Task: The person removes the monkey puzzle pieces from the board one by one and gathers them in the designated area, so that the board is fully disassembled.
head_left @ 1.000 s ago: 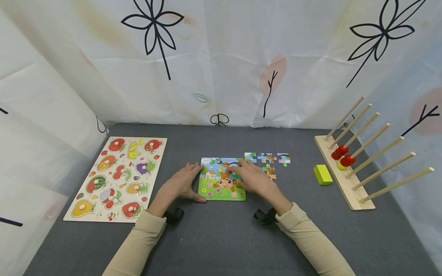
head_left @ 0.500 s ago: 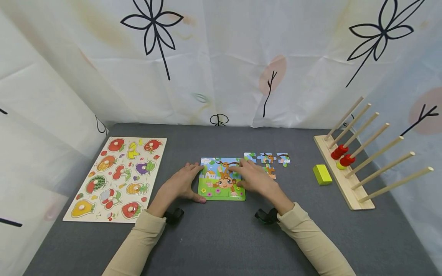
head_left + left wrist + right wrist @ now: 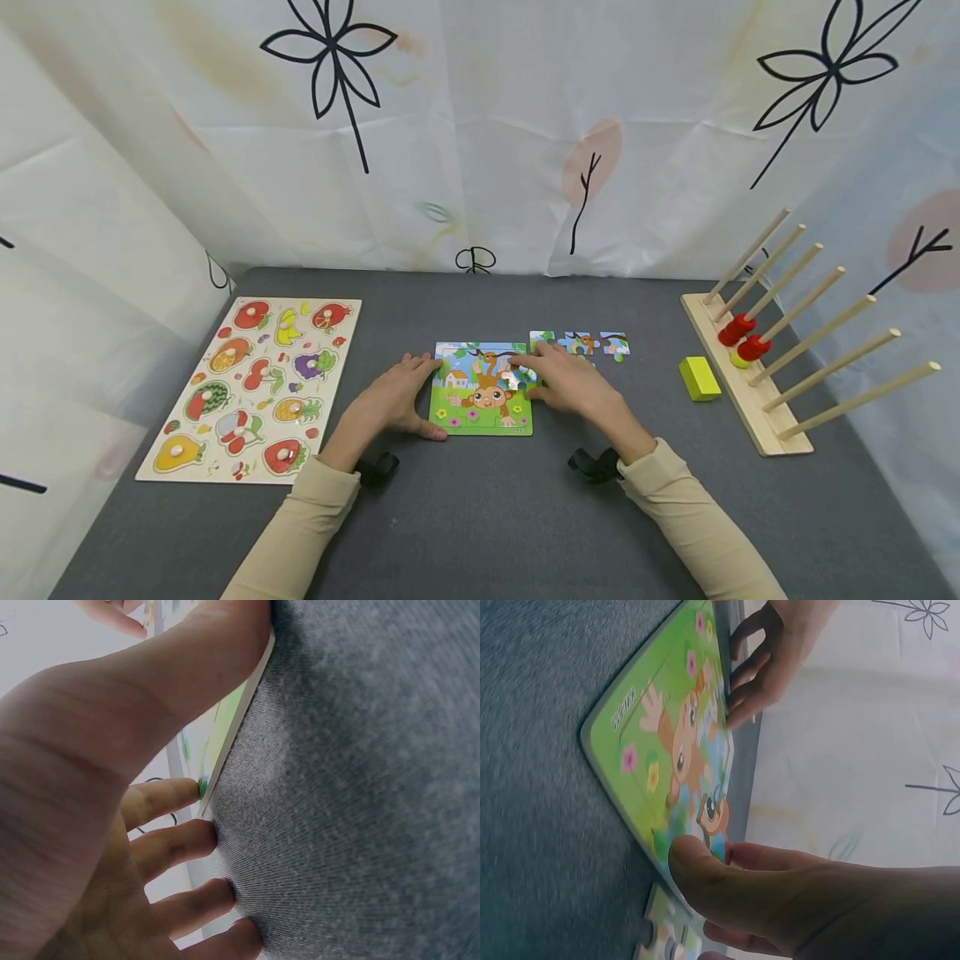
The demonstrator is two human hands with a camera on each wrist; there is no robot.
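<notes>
The monkey puzzle (image 3: 487, 412) lay between the left hand (image 3: 393, 398), fingers spread at its edge, and the right hand (image 3: 568, 381), which pinched a puzzle piece (image 3: 515, 380) over it.

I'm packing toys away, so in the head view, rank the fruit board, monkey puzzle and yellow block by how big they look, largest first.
1. Fruit board, clearly largest
2. Monkey puzzle, partly covered
3. Yellow block, smallest

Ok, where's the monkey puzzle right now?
In the head view, the monkey puzzle lies on the grey table between the left hand and the right hand, with the fruit board off to its left.
</notes>
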